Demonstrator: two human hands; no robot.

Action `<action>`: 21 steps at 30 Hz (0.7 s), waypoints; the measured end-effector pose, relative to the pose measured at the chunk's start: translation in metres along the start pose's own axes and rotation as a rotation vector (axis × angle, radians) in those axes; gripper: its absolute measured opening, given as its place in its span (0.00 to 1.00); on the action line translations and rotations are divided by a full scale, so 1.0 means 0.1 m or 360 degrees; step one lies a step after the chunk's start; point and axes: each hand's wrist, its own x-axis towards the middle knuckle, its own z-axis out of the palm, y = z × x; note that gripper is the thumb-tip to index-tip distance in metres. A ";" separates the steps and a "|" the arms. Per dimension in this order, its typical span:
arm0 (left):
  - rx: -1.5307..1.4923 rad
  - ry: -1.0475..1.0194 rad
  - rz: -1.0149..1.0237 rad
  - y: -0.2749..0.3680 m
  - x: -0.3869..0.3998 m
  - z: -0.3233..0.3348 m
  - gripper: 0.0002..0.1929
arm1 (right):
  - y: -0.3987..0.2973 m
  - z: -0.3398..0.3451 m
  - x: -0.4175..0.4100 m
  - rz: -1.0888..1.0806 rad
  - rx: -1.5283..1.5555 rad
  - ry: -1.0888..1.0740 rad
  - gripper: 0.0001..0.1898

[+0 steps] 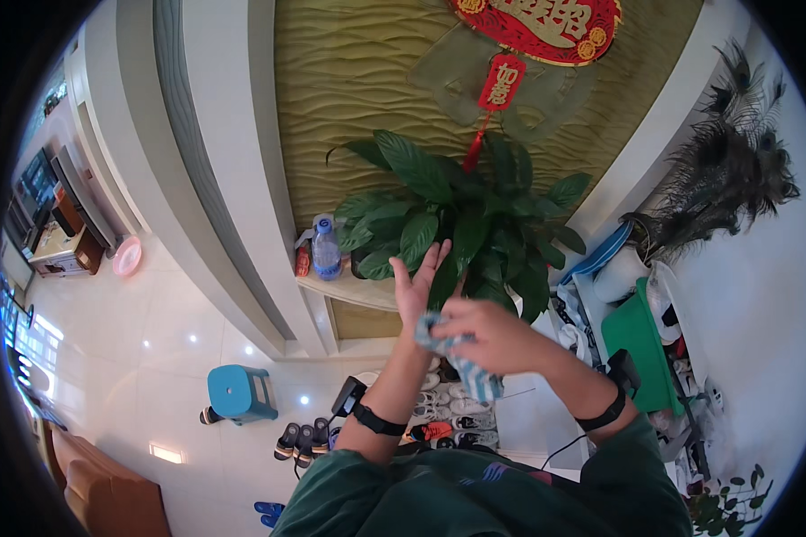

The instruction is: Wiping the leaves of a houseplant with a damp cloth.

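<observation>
A leafy green potted plant (pixel 470 208) stands on a ledge in front of me, its pot hidden by the foliage. My left hand (pixel 418 285) reaches into the lower leaves with the palm turned up and the thumb apart. One long drooping leaf (pixel 447 278) hangs in front of part of its fingers; contact between them is hard to judge. Slightly blurred, my right hand (pixel 494 335) grips a blue-and-white striped cloth (pixel 481 382) just below that leaf, over my left wrist. The cloth's loose end hangs down.
A plastic bottle (pixel 326 250) stands on the ledge (pixel 356 290) left of the plant. Above hangs a red ornament (pixel 502 82) with writing. Several shoes (pixel 453 409) lie below. A blue stool (pixel 238 393) is at left; a green bin (pixel 638 349) and peacock feathers (pixel 732 161) are at right.
</observation>
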 end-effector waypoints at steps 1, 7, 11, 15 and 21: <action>-0.0003 0.0005 -0.0002 0.05 -0.06 -0.03 0.49 | 0.00 -0.10 0.06 -0.0066 0.0167 0.0042 0.14; 0.1137 0.0508 0.0394 0.68 -0.24 -0.40 0.29 | 0.39 -0.66 0.82 0.0279 -0.0280 0.0463 0.17; 0.1135 0.0340 0.0263 0.87 0.22 -0.39 0.24 | 0.61 -0.23 1.17 0.0430 -0.0664 0.0017 0.17; 0.0814 0.0268 -0.0120 0.66 0.53 -0.24 0.26 | 0.79 -0.13 1.30 0.0635 -0.0749 0.0256 0.17; 0.0232 -0.0187 -0.0448 0.73 0.67 -0.13 0.42 | 1.00 -0.11 1.33 0.0692 -0.0669 0.0216 0.16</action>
